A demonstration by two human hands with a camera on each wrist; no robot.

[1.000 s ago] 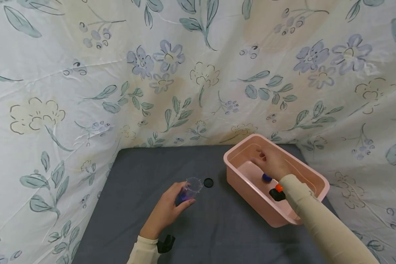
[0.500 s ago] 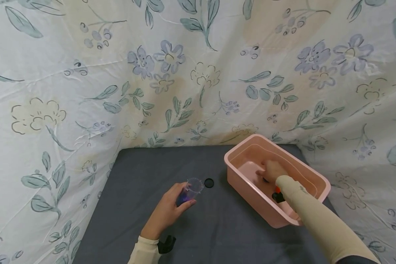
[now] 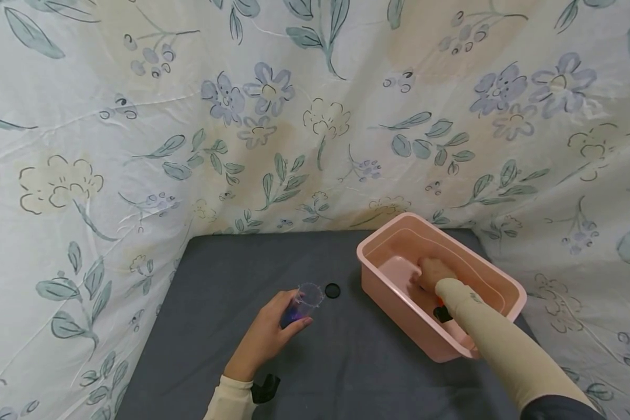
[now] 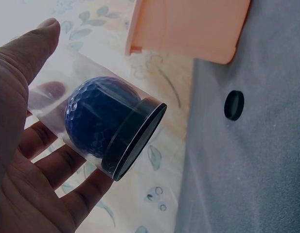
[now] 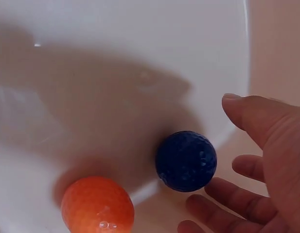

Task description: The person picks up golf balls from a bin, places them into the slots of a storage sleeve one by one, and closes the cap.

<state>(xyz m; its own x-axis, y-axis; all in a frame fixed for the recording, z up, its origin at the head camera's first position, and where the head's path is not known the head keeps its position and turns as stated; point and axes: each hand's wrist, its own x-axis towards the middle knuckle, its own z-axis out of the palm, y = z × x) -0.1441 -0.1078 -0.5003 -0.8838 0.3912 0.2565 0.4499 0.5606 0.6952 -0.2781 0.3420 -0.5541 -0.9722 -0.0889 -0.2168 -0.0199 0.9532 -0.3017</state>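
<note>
My left hand (image 3: pixel 262 332) holds a clear plastic cylinder (image 3: pixel 308 296) above the dark cloth, between thumb and fingers. In the left wrist view a dark blue golf ball (image 4: pixel 96 114) sits inside it, against a black cap (image 4: pixel 135 141) on one end. My right hand (image 3: pixel 433 274) is down inside the pink bin (image 3: pixel 394 306). The right wrist view shows a second dark blue golf ball (image 5: pixel 186 161) at its fingertips, with the thumb spread away from the ball. Beside it lies an orange golf ball (image 5: pixel 97 206), mostly hidden by the arm in the head view.
A loose black cap (image 3: pixel 332 290) lies on the dark grey cloth (image 3: pixel 231 268), between the left hand and the bin. Floral fabric (image 3: pixel 304 146) hangs behind the table and along its sides. The bin stands at the back right.
My right hand has moved down into the bin, from above the blue golf ball to around it, covering it in the head view. My left hand stays in place with the cylinder.
</note>
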